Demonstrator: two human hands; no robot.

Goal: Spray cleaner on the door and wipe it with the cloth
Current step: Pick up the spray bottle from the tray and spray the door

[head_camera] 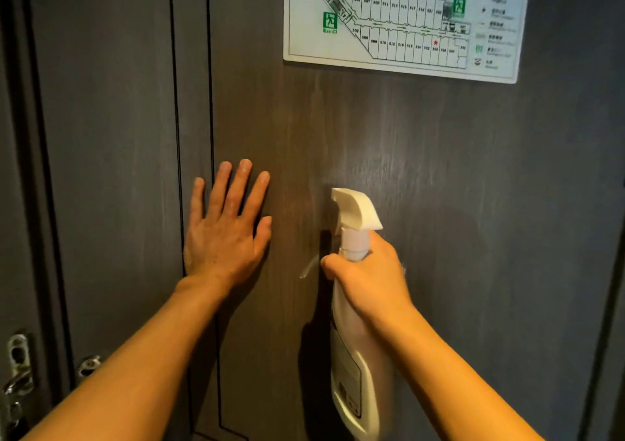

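A dark wood-grain door [456,176] fills the view. My right hand [368,278] grips the neck of a white spray bottle [355,366], whose white trigger head points left and up at the door, close to its surface. Faint streaks and a small pale drip mark show on the door beside the nozzle. My left hand [226,227] lies flat against the door with fingers spread, left of the bottle, across a thin vertical groove. No cloth is in view.
A white evacuation floor plan [406,17] is fixed to the door at the top right. Metal lock hardware [17,373] sits at the lower left edge. A dark door frame [30,170] runs down the left side.
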